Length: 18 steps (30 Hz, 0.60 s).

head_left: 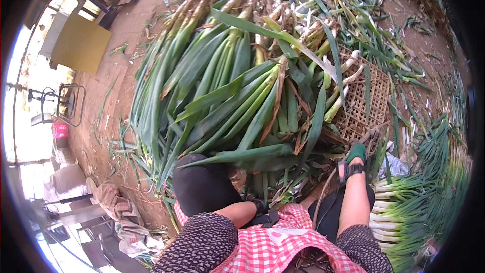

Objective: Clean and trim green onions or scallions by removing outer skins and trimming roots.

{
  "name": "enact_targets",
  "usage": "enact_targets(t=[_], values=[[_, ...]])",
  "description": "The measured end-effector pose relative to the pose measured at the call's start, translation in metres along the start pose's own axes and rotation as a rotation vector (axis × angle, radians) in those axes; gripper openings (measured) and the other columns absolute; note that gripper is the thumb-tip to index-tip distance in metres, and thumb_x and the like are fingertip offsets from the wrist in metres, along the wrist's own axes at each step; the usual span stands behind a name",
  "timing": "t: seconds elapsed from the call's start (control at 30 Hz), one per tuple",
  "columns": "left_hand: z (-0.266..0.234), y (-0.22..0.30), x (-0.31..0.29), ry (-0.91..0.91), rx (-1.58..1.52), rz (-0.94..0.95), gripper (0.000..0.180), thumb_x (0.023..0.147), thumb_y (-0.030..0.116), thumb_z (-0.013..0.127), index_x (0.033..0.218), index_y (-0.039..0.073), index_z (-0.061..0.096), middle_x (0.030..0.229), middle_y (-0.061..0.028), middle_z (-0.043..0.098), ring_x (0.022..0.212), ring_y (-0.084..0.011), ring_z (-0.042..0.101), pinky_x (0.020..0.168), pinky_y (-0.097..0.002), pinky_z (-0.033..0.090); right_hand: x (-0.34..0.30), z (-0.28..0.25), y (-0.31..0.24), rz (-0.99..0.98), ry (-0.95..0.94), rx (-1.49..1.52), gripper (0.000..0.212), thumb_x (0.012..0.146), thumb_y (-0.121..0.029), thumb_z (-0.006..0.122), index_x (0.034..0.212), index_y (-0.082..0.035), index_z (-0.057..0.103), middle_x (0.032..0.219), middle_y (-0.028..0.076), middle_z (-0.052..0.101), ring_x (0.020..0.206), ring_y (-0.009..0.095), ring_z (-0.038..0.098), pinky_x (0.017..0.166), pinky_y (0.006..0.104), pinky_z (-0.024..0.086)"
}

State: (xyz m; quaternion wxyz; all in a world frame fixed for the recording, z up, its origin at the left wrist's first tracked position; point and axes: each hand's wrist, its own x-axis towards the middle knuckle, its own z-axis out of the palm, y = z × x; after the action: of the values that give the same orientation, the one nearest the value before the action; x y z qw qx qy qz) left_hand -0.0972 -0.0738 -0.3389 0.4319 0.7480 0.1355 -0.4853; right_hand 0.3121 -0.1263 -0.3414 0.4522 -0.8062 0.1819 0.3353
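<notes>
A large heap of leeks (222, 76) lies in front of me, its long green leaves fanned toward me and its pale root ends pointing away. My right hand (356, 152), in a green glove with a black strap at the wrist, is at the near edge of a woven cane basket (368, 98). Brown dried stalks (373, 137) lie right by its fingers, which I cannot make out. My left hand (262, 206) is low between my knees, beside loose leek trimmings (285, 194). Its fingers are hidden, so whether it holds anything does not show.
Trimmed leeks (389, 212) with white ends are laid in rows at my right. Scraps and leaves (348, 0) cover the ground at the far right. To the left stand a yellow board (83, 43) and a metal-framed chair (65, 102); sacks (118, 210) lie nearer.
</notes>
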Motion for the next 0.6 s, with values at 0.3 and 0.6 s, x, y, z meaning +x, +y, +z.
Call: enact_targets(t=[0.3,0.6], values=[[-0.053,0.008,0.026,-0.126,-0.001,-0.017,0.039,0.081,0.035,0.056,0.110,0.012,0.067,0.114,-0.0146,0.064,0.103,-0.0322,0.063,0.089,-0.0410,0.048,0.042,-0.027,0.033,0.077,0.228,0.224,0.018,0.079,-0.024,0.061,0.077,-0.006,0.061,0.058,0.005,0.056,0.043,0.020,0.050,0.043,0.0326,0.041],[-0.093,-0.006,0.012,-0.169,0.020,-0.073,0.038,0.081,0.036,0.056,0.108,0.012,0.068,0.112,-0.0135,0.065,0.102,-0.0313,0.063,0.088,-0.0415,0.049,0.010,-0.005,0.009,0.139,0.219,0.080,0.024,0.081,-0.029,0.063,0.074,-0.006,0.062,0.059,0.004,0.052,0.046,0.019,0.047,0.045,0.0351,0.037]])
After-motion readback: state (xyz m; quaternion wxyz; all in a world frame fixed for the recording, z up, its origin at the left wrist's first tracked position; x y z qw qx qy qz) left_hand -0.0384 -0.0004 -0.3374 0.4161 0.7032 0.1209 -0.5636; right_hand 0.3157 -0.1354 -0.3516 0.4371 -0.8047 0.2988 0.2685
